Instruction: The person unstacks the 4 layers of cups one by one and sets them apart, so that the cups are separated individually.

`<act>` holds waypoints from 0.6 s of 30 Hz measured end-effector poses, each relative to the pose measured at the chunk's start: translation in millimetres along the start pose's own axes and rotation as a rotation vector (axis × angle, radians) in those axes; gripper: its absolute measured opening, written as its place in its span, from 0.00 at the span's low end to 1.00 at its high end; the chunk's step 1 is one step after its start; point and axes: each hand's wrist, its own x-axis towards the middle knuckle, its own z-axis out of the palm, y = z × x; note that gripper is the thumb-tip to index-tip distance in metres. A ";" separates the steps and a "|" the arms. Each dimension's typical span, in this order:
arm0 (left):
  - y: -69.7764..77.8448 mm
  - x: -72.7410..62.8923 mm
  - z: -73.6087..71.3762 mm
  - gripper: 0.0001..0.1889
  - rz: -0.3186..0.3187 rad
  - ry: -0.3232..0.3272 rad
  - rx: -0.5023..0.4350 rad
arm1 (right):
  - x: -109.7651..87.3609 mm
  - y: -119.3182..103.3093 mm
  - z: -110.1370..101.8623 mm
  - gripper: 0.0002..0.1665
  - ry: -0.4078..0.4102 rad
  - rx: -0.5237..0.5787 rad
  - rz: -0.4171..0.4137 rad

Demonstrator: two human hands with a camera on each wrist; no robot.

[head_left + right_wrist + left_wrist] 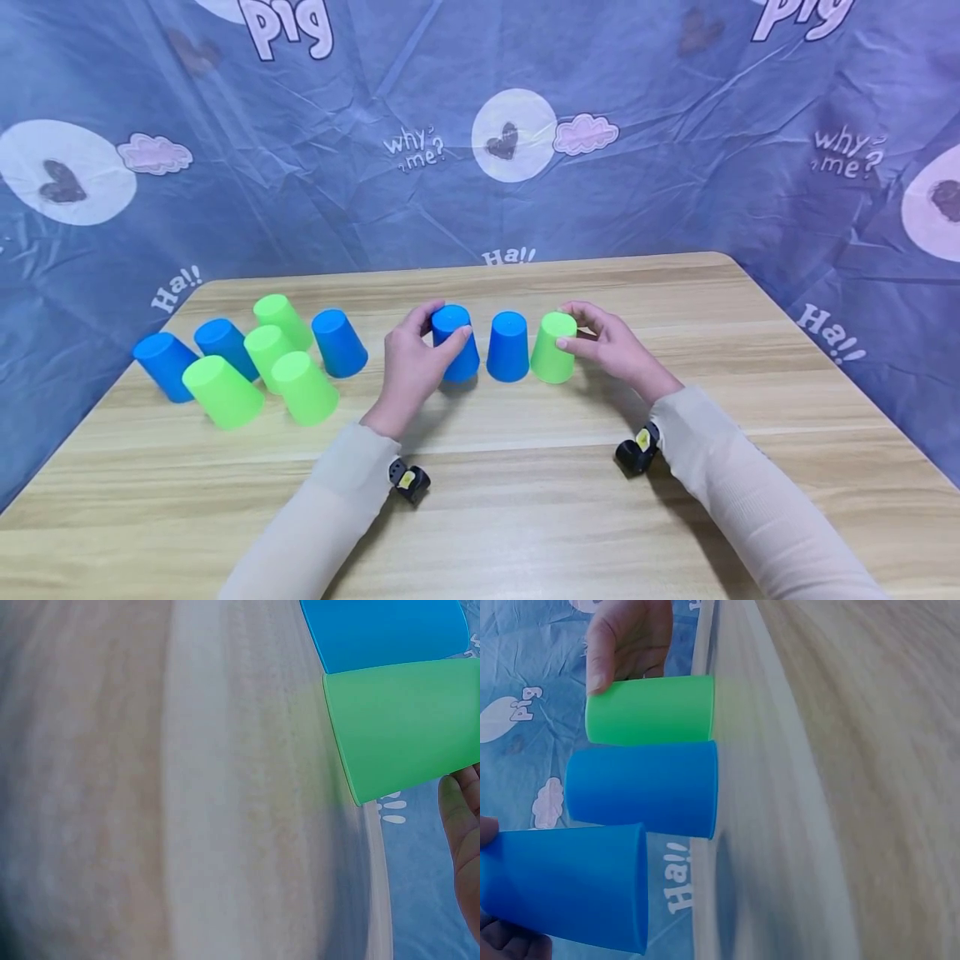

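My left hand (415, 360) grips an upside-down blue cup (459, 350) with thumb and fingers around its upper part. In the left wrist view, the rim of this blue cup (570, 885) hangs a little above the table. A second upside-down blue cup (507, 348) stands in the middle, its rim on the wood. Right beside it is an upside-down green cup (552, 354), which my right hand (611, 343) holds near the top, thumb in front and fingers behind. The right wrist view shows the green cup (409, 727) against the blue cup (386, 634).
On the left of the wooden table (510, 517) stand several more upside-down cups, among them a blue cup (340, 343), a green cup (304, 389) and another green cup (223, 393). A blue printed cloth (645, 200) hangs behind the table's back edge.
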 end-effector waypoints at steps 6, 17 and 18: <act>3.9 -1.4 -11.3 0.24 0.118 0.086 0.005 | -0.4 -0.5 -0.2 0.27 0.001 -0.002 0.002; 9.1 1.2 -33.4 0.24 0.272 0.265 -0.001 | -0.5 -0.8 -0.9 0.27 0.004 -0.007 -0.006; 9.8 1.6 -35.8 0.24 0.279 0.276 -0.004 | -0.5 -0.8 -1.1 0.27 0.004 -0.009 -0.006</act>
